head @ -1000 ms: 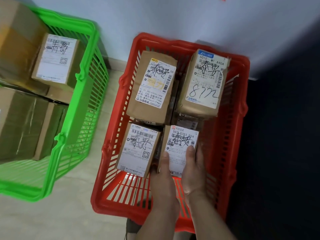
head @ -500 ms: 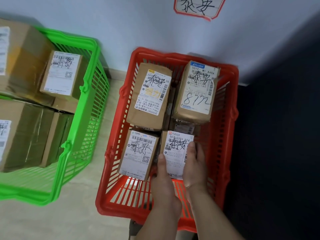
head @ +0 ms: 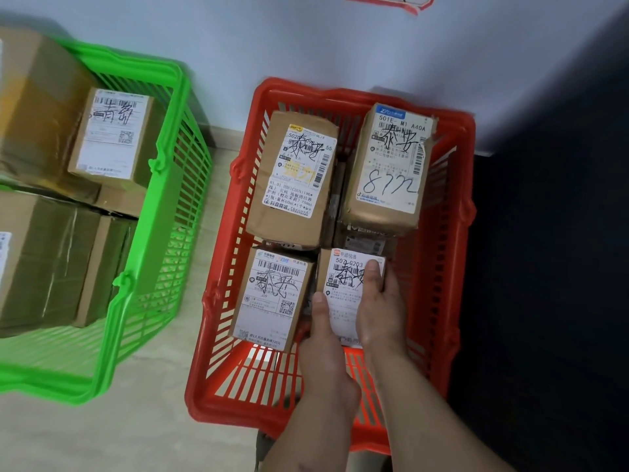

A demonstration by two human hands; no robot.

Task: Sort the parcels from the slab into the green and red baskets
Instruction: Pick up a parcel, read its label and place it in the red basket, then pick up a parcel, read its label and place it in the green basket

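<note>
A small cardboard parcel with a white label (head: 343,284) rests low in the red basket (head: 456,240), at its near right. My left hand (head: 323,345) grips its left side with the thumb on the label. My right hand (head: 381,301) lies over its right side, fingers on the label's top corner. Beside it on the left lies another small labelled parcel (head: 272,298). Two larger brown parcels (head: 292,178) (head: 388,172) fill the far half of the red basket. The green basket (head: 170,185) stands to the left, holding several cardboard boxes, one with a white label (head: 112,134).
Both baskets stand on a pale floor against a light wall (head: 306,39). A red-edged paper sign (head: 388,1) hangs on the wall above the red basket. A dark area (head: 551,267) lies to the right. The near end of the red basket's floor (head: 265,373) is bare.
The view has drifted slightly. My right hand's fingers have slid further up over the parcel's label; the parcel stays in the same spot in the red basket.
</note>
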